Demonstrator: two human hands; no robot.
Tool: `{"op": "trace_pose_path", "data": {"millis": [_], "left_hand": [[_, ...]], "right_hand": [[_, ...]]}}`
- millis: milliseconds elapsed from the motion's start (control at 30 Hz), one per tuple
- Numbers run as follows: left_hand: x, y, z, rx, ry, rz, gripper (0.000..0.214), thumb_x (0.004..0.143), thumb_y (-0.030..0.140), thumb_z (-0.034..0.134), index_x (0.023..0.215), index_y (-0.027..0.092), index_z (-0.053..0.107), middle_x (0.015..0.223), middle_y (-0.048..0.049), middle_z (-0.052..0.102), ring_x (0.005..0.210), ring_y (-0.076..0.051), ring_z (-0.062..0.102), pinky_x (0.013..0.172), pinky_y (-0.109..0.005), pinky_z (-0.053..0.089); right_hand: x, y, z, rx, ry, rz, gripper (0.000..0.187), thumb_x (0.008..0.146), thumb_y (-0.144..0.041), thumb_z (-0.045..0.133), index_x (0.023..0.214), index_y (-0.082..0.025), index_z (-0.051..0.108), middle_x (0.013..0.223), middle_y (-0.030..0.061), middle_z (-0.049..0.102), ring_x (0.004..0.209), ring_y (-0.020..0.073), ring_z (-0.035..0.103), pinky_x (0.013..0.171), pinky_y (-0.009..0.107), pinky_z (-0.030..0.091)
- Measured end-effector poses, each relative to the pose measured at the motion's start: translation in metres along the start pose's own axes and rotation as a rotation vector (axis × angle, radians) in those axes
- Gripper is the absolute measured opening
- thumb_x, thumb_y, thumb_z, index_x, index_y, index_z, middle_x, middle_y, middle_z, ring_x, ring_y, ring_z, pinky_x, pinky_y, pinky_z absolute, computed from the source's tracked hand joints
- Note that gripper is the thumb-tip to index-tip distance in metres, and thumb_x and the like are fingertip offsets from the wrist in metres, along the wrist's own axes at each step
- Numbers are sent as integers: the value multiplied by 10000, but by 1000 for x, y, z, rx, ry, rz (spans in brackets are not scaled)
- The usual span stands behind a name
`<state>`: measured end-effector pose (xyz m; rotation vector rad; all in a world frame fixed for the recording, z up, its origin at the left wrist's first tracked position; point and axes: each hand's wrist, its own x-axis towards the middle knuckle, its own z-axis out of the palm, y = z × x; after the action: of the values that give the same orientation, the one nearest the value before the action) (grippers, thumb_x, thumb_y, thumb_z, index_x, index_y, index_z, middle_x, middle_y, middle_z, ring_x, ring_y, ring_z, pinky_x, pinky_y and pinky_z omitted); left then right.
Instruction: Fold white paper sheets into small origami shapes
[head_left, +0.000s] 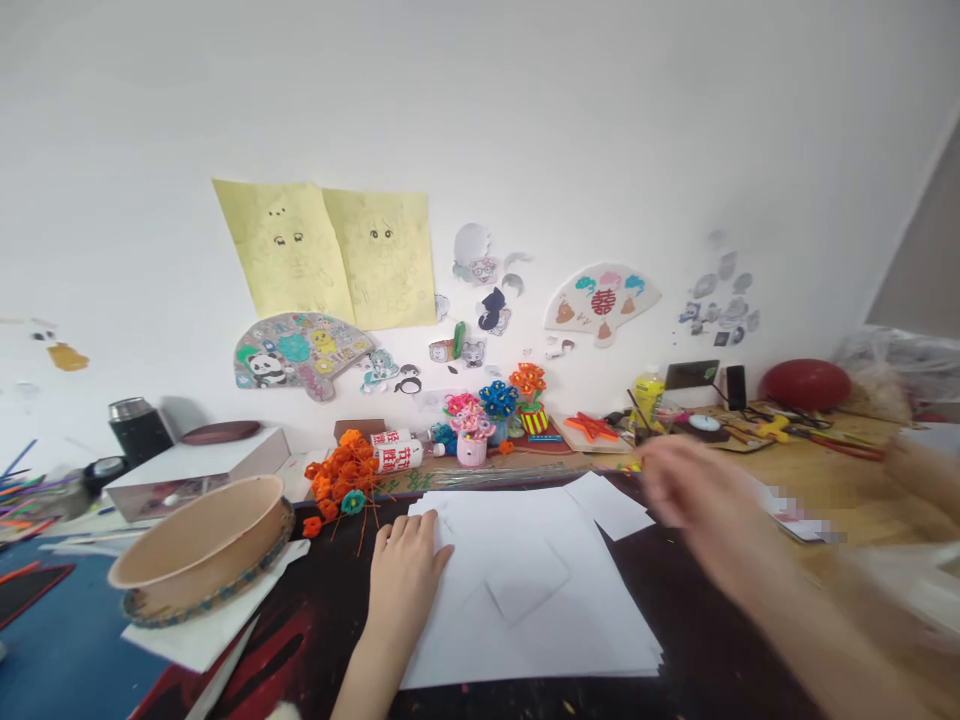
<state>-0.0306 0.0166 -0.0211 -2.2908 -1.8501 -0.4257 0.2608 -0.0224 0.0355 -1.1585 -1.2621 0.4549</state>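
A stack of white paper (570, 640) lies in front of me on a dark mat. My left hand (409, 560) rests on its left edge, fingers laid flat and the thumb apart. Near the middle of the top sheet is a faint tilted four-sided outline (525, 585); whether it is drawn or a small piece of paper I cannot tell. My right hand (682, 485) is raised off the stack, to its right, and smeared by motion. Its fingers are too blurred to show any grip. Closest to it lies a smaller white sheet (611, 508), overlapping the stack's far right corner.
Orange pipe-cleaner flowers (341, 475) lie left of the stack, beside a round wooden hoop (199, 530). Behind stand a pink flower pot (471, 447), white bottles (397, 455) and a yellow bottle (646, 395). Another person's blurred hand (922, 465) shows at the right edge.
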Motion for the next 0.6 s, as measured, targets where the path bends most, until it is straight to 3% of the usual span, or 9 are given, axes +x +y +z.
{"op": "trace_pose_path", "data": {"millis": [67, 133, 233, 333, 400, 500, 600], "left_hand": [[0, 1, 1, -23, 1, 13, 318, 847, 184, 563, 1163, 165, 593, 1058, -113, 676, 1049, -292, 551, 883, -395, 350], [0, 2, 1, -50, 3, 12, 347, 812, 132, 570, 1155, 179, 597, 1042, -108, 682, 1034, -291, 556, 884, -401, 347], [1, 1, -3, -110, 6, -5, 378, 780, 54, 527, 1119, 194, 615, 998, -88, 699, 961, -269, 598, 853, -384, 370], [3, -2, -9, -237, 22, -29, 249, 836, 139, 498, 1023, 215, 643, 940, -49, 711, 835, -212, 639, 760, -302, 426], [5, -3, -12, -461, 81, -68, 164, 860, 283, 515, 896, 211, 658, 851, -34, 707, 734, -193, 631, 672, -260, 442], [5, -5, -15, -808, 210, -155, 252, 811, 434, 581, 770, 196, 655, 704, -17, 661, 639, -184, 591, 594, -242, 426], [3, -6, -18, -906, 320, -238, 274, 751, 469, 652, 767, 196, 668, 678, -5, 651, 629, -172, 576, 583, -228, 415]], "right_hand": [[-2, 8, 45, 157, -293, 116, 270, 879, -390, 513, 918, -159, 647, 609, -18, 571, 427, 96, 474, 390, 217, 365], [-4, 21, 89, 271, -561, 264, 237, 799, -339, 542, 927, -169, 647, 655, -17, 600, 420, 82, 475, 393, 205, 325], [-11, 43, 128, 267, -572, 296, 255, 761, -332, 540, 923, -169, 651, 666, -9, 607, 450, 97, 502, 409, 206, 328], [-19, 57, 130, 262, -566, 288, 279, 759, -407, 586, 874, -166, 669, 698, 19, 616, 579, 141, 549, 477, 231, 383], [-24, 61, 124, 281, -600, 274, 337, 760, -476, 609, 859, -161, 680, 743, 43, 639, 667, 169, 581, 577, 266, 434], [-27, 63, 118, 275, -649, 254, 384, 779, -526, 608, 901, -167, 676, 793, 55, 649, 754, 196, 597, 685, 305, 444], [-27, 69, 119, 209, -574, 246, 397, 718, -498, 701, 957, -191, 622, 798, 28, 613, 754, 194, 578, 666, 297, 429]]}}
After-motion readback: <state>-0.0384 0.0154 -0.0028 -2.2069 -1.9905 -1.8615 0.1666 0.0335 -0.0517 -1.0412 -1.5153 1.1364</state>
